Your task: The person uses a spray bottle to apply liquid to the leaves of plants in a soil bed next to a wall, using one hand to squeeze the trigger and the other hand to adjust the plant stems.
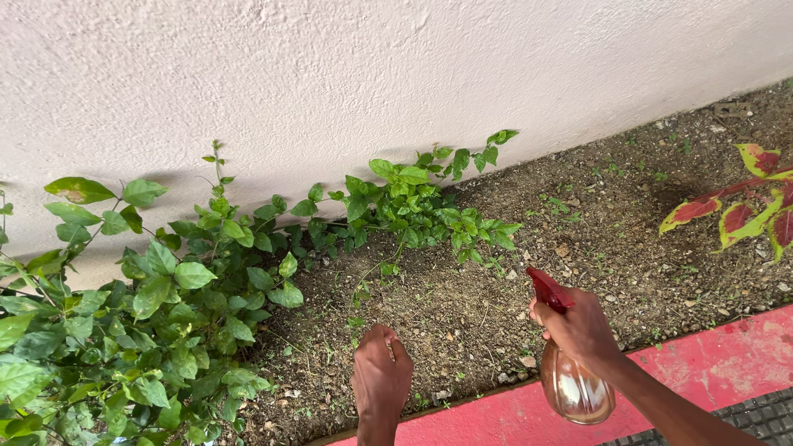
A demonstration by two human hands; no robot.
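I am looking down at a strip of garden bed (496, 306) running along a rough white wall (330, 74). My right hand (581, 329) is wrapped around the neck of a spray bottle (575, 384), fingers closed tightly about it just below its red trigger head (547, 291), which points away from me toward the soil. The bottle's body is clear, rounded and amber-tinted; it hangs below my hand over a red painted kerb (710, 363) at the bed's near edge. I cannot tell how much liquid it holds. My left hand (380, 376) reaches forward over the bare brown soil, knuckles up and fingers curled loosely downward, gripping nothing that I can see; whether the fingertips touch the ground is hidden. To the left of that hand, a thick bush of bright green leaves (149, 322) fills the corner, and a smaller leafy green plant (421, 206) grows against the wall beyond both hands. At the far right, a plant with red leaves edged in yellow-green (743, 211) stands well apart from the bottle. A dark grate (760, 417) shows at the bottom right corner.
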